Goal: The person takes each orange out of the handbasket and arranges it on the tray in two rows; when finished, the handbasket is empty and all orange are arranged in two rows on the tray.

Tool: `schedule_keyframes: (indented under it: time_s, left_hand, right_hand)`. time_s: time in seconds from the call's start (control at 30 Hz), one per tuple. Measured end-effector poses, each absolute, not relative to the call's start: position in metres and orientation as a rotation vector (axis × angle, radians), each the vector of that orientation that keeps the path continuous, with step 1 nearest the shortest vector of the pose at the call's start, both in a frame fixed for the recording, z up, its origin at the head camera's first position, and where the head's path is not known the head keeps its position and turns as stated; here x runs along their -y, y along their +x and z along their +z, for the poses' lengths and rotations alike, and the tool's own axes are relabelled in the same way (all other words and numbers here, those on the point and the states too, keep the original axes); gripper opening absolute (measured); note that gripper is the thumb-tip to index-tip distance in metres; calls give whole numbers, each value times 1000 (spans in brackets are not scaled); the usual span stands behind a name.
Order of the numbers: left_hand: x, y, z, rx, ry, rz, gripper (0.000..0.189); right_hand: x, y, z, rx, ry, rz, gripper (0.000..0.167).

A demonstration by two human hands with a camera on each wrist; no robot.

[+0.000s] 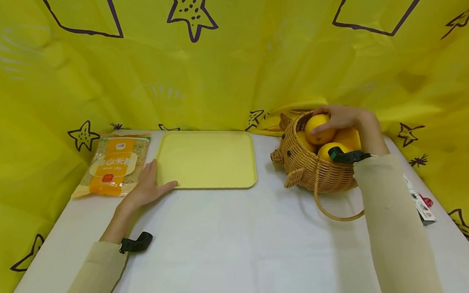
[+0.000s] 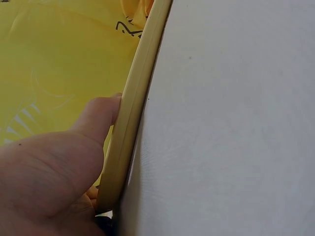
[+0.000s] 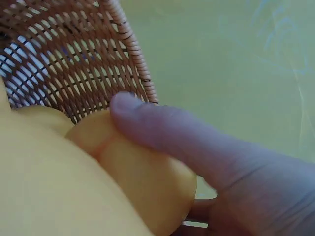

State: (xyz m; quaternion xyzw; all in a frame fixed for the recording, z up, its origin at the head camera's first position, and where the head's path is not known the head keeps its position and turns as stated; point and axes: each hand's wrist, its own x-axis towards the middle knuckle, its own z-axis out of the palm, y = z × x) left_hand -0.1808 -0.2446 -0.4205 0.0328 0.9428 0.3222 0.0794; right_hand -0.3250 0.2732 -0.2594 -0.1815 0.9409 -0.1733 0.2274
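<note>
A pale yellow tray (image 1: 206, 160) lies flat on the white table. My left hand (image 1: 146, 188) holds its near left corner, the thumb over the near rim and the other fingers along the left side. In the left wrist view the thumb tip bends onto the tray's rim (image 2: 130, 113). On the right, an animal-shaped wicker basket (image 1: 328, 176) contains several oranges. My right hand (image 1: 341, 117) grips the topmost orange (image 1: 317, 124) from above, at the basket's opening. From the right wrist, the thumb presses along that orange (image 3: 152, 182); its other fingers are mostly hidden behind the fruit.
A plastic food bag (image 1: 114, 166) with an orange label lies against the tray's left side. The basket's loop handle (image 1: 340, 218) hangs onto the table. A small white box (image 1: 422, 203) sits at the right edge, partly behind my sleeve. Yellow patterned cloth (image 1: 222, 75) hangs behind.
</note>
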Motion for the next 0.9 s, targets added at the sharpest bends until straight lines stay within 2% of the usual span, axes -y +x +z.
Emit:
schedule_keyframes:
  time_s: [0.17, 0.5, 0.9]
  left_hand:
    - [245, -180, -419, -2816, 87, 932, 109]
    - [246, -179, -416, -2807, 65, 922, 109]
    - [244, -178, -418, -2804, 81, 950, 110]
  right_hand:
    - [-271, -320, -247, -2584, -446, -531, 84]
    - [-264, -310, -230, -2573, -383, -876, 77]
    - [-213, -281, -219, -2625, -654, -1344, 65]
